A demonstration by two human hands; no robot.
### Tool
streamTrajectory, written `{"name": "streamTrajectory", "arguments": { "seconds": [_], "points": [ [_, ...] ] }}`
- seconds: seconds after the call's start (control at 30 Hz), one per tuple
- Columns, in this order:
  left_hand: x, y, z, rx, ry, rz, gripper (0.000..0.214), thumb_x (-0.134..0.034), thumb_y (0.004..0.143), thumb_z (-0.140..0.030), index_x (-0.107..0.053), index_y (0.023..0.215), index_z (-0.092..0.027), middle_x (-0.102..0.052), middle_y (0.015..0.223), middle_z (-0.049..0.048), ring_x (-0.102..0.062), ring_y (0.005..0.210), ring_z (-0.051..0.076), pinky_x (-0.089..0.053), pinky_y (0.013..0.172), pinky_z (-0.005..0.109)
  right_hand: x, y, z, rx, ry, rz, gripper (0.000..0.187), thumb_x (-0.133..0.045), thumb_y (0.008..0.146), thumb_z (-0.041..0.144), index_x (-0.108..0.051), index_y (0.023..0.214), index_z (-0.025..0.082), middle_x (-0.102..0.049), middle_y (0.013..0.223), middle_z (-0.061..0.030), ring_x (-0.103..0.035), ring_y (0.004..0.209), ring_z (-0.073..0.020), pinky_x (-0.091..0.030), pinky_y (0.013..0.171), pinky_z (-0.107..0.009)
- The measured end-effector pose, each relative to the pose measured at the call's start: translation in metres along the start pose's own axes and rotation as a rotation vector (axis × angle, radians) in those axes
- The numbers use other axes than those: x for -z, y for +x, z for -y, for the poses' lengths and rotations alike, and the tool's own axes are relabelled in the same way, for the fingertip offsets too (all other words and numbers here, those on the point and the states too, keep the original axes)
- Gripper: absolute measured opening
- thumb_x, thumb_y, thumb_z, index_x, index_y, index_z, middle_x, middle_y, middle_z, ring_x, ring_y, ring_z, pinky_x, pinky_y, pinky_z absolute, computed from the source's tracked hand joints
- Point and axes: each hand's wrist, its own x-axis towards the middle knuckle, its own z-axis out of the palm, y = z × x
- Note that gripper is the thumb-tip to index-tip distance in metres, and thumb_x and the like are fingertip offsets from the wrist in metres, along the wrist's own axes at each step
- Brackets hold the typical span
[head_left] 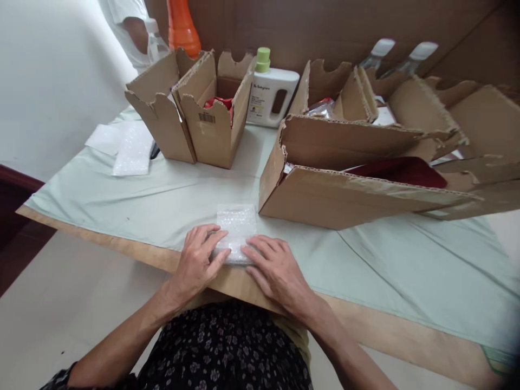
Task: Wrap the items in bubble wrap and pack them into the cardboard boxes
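Observation:
A small piece of clear bubble wrap [236, 219] lies at the table's near edge, flat at its far end and thicker, as if folded, at its near end. My left hand [199, 254] rests on its left side, with fingers stretched forward and the thumb lying across the near part. From the right, my right hand [276, 265] touches the wrap with its fingertips, fingers extended and the thumb apart by the near edge. Neither hand is closed round it. Whether anything is inside the fold cannot be made out.
Cardboard bins [213, 130] stand at the back left; a long cardboard box [365, 200] holding something dark red is at right. Between them stands a white jug [272, 97] with a green cap. More bubble wrap [133, 149] lies at left. A pale green cloth [179, 189] covers the table.

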Motion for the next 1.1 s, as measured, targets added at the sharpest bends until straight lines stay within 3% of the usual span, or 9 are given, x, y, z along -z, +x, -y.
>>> {"name": "streamTrajectory", "arguments": {
  "seconds": [0.2, 0.3, 0.43, 0.63, 0.73, 0.8, 0.93, 1.0, 1.1],
  "points": [
    [0.011, -0.010, -0.006, -0.082, -0.080, 0.080, 0.027, -0.058, 0.101, -0.022, -0.064, 0.127, -0.018, -0.073, 0.102, 0.0073, -0.065, 0.099, 0.024, -0.050, 0.097, 0.044, 0.003, -0.001, -0.001, -0.172, 0.178, -0.015, 0.031, -0.053, 0.105, 0.030, -0.068, 0.132, 0.026, -0.078, 0.117, -0.0074, -0.070, 0.106, -0.0258, -0.054, 0.094, -0.046],
    [-0.001, 0.005, 0.004, -0.037, 0.032, 0.056, 0.024, -0.059, 0.101, -0.026, -0.068, 0.121, -0.016, -0.074, 0.097, 0.0087, -0.065, 0.093, 0.026, -0.051, 0.088, 0.043, 0.003, -0.002, 0.001, -0.110, 0.039, -0.128, 0.034, -0.056, 0.103, 0.034, -0.065, 0.134, 0.020, -0.068, 0.137, -0.0161, -0.064, 0.120, -0.0317, -0.051, 0.098, -0.051],
    [-0.009, 0.022, 0.012, 0.073, 0.053, 0.000, 0.027, -0.060, 0.099, -0.032, -0.069, 0.119, -0.016, -0.073, 0.107, 0.0120, -0.066, 0.100, 0.028, -0.053, 0.093, 0.047, -0.005, 0.004, 0.000, -0.036, -0.072, 0.004, 0.032, -0.059, 0.100, 0.025, -0.066, 0.131, 0.020, -0.067, 0.137, -0.0174, -0.061, 0.125, -0.0348, -0.050, 0.099, -0.054],
    [0.003, -0.002, -0.006, 0.473, -0.509, -0.020, 0.058, -0.064, 0.097, -0.045, -0.049, 0.147, -0.019, -0.069, 0.128, 0.0149, -0.071, 0.108, 0.024, -0.061, 0.088, 0.038, -0.010, 0.009, -0.001, -0.273, 0.192, -0.187, 0.030, -0.051, 0.103, 0.022, -0.070, 0.126, 0.024, -0.077, 0.120, -0.0096, -0.072, 0.108, -0.0268, -0.057, 0.094, -0.045],
    [0.000, -0.011, -0.019, 0.533, -0.813, 0.056, 0.074, -0.063, 0.097, -0.046, -0.033, 0.159, -0.017, -0.072, 0.121, 0.0153, -0.074, 0.106, 0.024, -0.061, 0.092, 0.037, -0.001, -0.001, 0.010, -0.326, 0.422, -0.165, 0.024, -0.056, 0.101, 0.026, -0.072, 0.119, 0.027, -0.079, 0.114, -0.0061, -0.073, 0.104, -0.0241, -0.059, 0.094, -0.041],
    [-0.003, -0.009, -0.028, 0.510, -0.904, 0.091, 0.075, -0.063, 0.097, -0.043, -0.031, 0.160, -0.017, -0.075, 0.112, 0.0123, -0.075, 0.100, 0.022, -0.062, 0.089, 0.034, 0.007, -0.013, 0.015, -0.332, 0.503, -0.152, 0.024, -0.061, 0.098, 0.027, -0.072, 0.120, 0.028, -0.076, 0.124, -0.0072, -0.070, 0.115, -0.0258, -0.056, 0.101, -0.044],
    [-0.003, 0.006, -0.053, 0.288, -0.834, 0.163, 0.062, -0.064, 0.097, -0.033, -0.044, 0.155, -0.025, -0.075, 0.110, 0.0079, -0.074, 0.088, 0.018, -0.062, 0.077, 0.027, 0.026, -0.039, 0.010, -0.419, 0.726, -0.160, 0.065, -0.071, 0.092, 0.040, -0.050, 0.153, 0.028, -0.058, 0.153, -0.0138, -0.060, 0.135, -0.0305, -0.051, 0.111, -0.049],
    [0.002, 0.020, -0.065, 0.064, -0.726, 0.238, 0.056, -0.067, 0.095, -0.032, -0.053, 0.149, -0.026, -0.075, 0.115, 0.0090, -0.074, 0.094, 0.021, -0.063, 0.082, 0.031, 0.037, -0.051, 0.004, -0.451, 0.942, -0.070, 0.071, -0.069, 0.093, 0.050, -0.046, 0.157, 0.029, -0.067, 0.140, -0.0133, -0.069, 0.121, -0.0289, -0.058, 0.101, -0.045],
    [0.015, 0.057, -0.074, -0.239, -0.615, 0.281, 0.065, -0.069, 0.094, -0.046, -0.049, 0.152, -0.026, -0.073, 0.124, 0.0123, -0.070, 0.113, 0.028, -0.060, 0.098, 0.043, 0.053, -0.070, -0.007, -0.492, 1.089, -0.034, 0.058, -0.065, 0.094, 0.060, -0.064, 0.141, 0.027, -0.077, 0.112, -0.0100, -0.076, 0.096, -0.0270, -0.062, 0.083, -0.038]
  ]
}}
